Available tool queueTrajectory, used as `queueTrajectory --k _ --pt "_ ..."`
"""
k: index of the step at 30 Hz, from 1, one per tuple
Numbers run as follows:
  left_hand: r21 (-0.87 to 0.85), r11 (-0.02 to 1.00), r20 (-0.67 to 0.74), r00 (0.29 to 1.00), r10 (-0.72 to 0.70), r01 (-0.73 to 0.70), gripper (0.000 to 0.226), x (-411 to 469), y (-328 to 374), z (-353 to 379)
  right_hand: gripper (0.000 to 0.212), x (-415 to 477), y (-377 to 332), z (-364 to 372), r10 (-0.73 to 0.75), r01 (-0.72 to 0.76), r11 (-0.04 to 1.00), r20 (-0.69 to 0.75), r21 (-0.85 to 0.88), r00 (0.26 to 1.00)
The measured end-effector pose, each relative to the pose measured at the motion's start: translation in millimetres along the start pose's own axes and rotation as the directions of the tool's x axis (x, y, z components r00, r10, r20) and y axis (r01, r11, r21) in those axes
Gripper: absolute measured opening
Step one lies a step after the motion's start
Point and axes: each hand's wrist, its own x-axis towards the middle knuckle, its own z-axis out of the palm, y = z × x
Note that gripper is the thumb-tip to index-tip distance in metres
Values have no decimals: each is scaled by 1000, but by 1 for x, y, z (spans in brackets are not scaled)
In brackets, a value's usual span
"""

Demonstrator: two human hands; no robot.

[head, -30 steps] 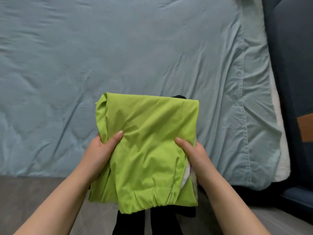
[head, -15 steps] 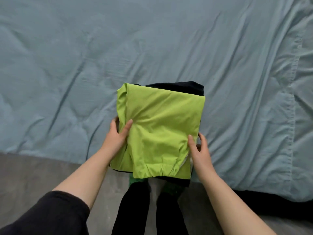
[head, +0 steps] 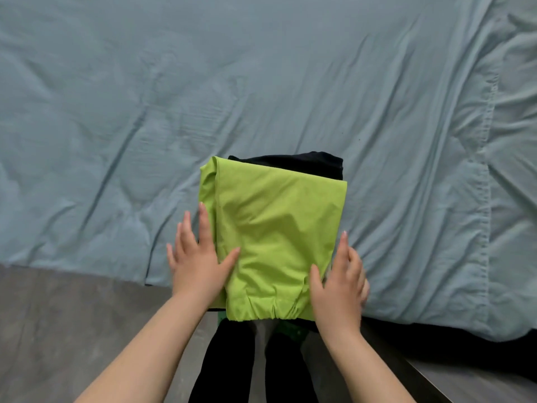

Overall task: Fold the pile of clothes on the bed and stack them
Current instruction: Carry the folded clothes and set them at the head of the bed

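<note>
Head view looks down on a bed [head: 261,82] covered by a rumpled blue-grey sheet [head: 116,141] that fills the upper two thirds of the frame. A stitched hem of the sheet [head: 489,135] runs top to bottom near the right side.

Just below the centre of the frame, at the near edge of the bed, lies a small stack. On top is a folded lime-green garment [head: 279,234], roughly square, with a rolled fold along its left side and a gathered, elastic-looking hem [head: 270,314] along its lower edge. Under it lies a folded black garment [head: 308,164], of which only a dark strip shows, past the upper edge of the green one and toward its upper right corner.

Both hands are released and flat, grasping nothing. The left hand [head: 194,260] rests against the lower left side of the green garment: its fingers are straight and spread, pointing toward the top of the frame, the innermost one along the fabric's left fold, and the thumb lies across the green cloth. The right hand [head: 340,283] sits at the lower right side, fingers straight and pointing up the frame along the garment's right edge, thumb on the green fabric. Both forearms are bare and come in from the bottom of the frame.

Grey wood-look floor [head: 64,330] fills the lower left. Two legs in black [head: 229,367] stand at bottom centre, just under the stack. A bit of dark green shows there too; what it is I cannot tell.
</note>
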Motion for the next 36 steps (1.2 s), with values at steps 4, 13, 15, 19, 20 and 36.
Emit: queueTrajectory --k 4,13,15,19,20,36 --pt "319 812 70 866 495 -490 97 33 21 4 64 40 -23 7 -521 539 801 140 -262 842" --pt "265 801 396 818 418 -537 126 48 -17 10 95 57 9 13 -409 596 684 455 -421 791" --pt "329 728 491 767 413 -602 128 35 -25 5 98 45 19 6 -368 642 606 550 -469 749" --pt "401 716 579 764 285 -571 128 28 -15 -13 91 39 -10 -7 -251 557 689 568 -463 784" --pt "380 733 585 760 282 -564 125 24 -7 -22 79 35 -21 -12 -241 527 735 563 -426 791" --pt "-364 905 189 969 -160 220 19 -171 -77 -186 16 -97 -118 -134 -125 68 991 592 118 796"
